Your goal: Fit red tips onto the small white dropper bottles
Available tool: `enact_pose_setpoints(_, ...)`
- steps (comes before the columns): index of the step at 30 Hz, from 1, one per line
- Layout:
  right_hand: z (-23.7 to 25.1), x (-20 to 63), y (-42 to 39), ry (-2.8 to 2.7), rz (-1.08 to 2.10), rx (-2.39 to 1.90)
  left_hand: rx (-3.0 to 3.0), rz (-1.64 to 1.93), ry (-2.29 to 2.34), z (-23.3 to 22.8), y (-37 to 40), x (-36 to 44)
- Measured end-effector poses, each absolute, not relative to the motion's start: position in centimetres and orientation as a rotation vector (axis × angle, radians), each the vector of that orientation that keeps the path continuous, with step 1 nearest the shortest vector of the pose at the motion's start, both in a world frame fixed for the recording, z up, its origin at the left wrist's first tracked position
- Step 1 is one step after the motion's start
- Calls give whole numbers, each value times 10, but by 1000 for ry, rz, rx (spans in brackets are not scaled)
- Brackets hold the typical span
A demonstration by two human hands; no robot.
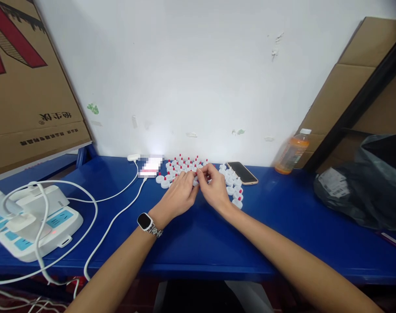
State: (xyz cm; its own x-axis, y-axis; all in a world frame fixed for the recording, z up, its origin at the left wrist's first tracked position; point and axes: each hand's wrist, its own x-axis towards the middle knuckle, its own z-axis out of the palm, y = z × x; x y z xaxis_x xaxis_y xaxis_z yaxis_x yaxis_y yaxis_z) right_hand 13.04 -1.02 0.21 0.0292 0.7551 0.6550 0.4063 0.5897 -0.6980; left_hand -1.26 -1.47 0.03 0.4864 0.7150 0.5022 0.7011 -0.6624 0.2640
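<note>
Both arms bare as far as visible: left forearm, right forearm. Left grip and right grip bare too. Left wrist: smartwatch, rounded-rectangle case, silver-white rim, glossy black screen. Strap: silver-toned metal, chunky links, detail blurry. Right wrist bare. Bottom centre: black patch, pale grey area beside it; clothing or seat, can't tell.

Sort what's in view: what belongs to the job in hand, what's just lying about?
Likely the job:
left hand
right hand
red-tipped white caps
plain white caps

Seemingly just lying about:
dark phone
bottle
power strip
dark bag
</note>
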Motion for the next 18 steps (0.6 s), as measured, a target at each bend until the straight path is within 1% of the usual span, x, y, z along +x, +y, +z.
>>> enact_pose_setpoints(7, 3, 140, -3, -1757, 295, -1000, 2813, 767, 1413, 3, -15, -15)
enact_pose_setpoints(10, 5, 147, 2, -1821, 392, -1021, 2864, 700, 1429, 3, -15, -16)
enact_pose_setpoints(14, 6, 151, 6, -1711, 583, -1067, 2859, 713, 1445, 3, -17, -13)
enact_pose_setpoints(18, 4, 146, 3, -1591, 591, -1045, 2815, 768, 1460, 3, -19, -9)
